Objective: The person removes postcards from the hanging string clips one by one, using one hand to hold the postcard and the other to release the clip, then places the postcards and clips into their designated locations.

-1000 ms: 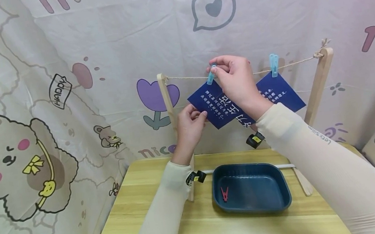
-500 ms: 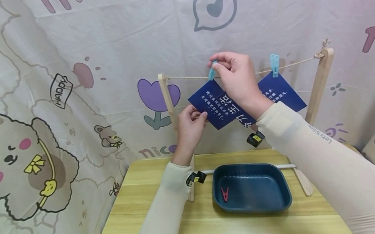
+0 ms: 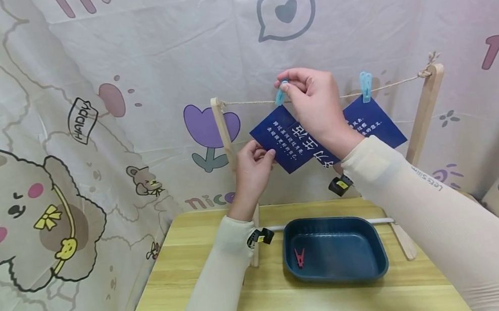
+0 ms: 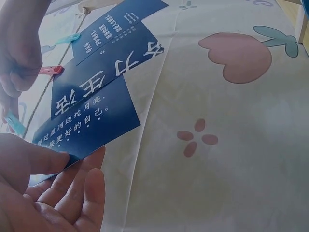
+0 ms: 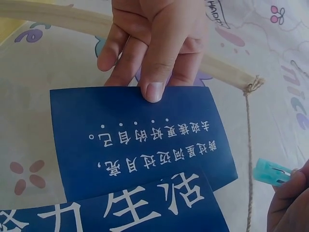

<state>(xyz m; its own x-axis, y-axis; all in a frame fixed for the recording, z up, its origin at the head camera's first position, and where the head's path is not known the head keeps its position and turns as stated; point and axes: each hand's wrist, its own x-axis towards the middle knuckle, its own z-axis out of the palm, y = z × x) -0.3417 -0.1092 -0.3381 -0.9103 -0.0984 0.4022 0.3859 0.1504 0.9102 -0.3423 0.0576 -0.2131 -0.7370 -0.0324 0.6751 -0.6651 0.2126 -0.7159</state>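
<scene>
My left hand [image 3: 253,170] pinches the outer edge of a dark blue card [image 3: 282,139] with white writing, thumb on its front. In my right hand [image 3: 318,110] a light blue clothespin [image 3: 279,94] is pinched at the rope [image 4: 33,123], close above that card's upper corner. The right wrist view shows the clothespin's tip beside the rope, apart from the card. A second card [image 4: 91,79] with large characters overlaps the first; a red clothespin [image 4: 51,70] is on the rope at its edge. A third blue card [image 3: 371,122] hangs from another light blue clothespin [image 3: 365,86].
Two wooden posts [image 3: 424,106] carry the rope across the back of the wooden table [image 3: 188,263]. Below the cards stands a dark blue tray [image 3: 381,263] with a red clothespin [image 3: 299,257] inside. Printed cloth [image 3: 151,49] hangs behind and at the left.
The clothespin in my right hand has shifted up slightly and its tip now overlaps the card less. My left hand and the cards have hardly moved.
</scene>
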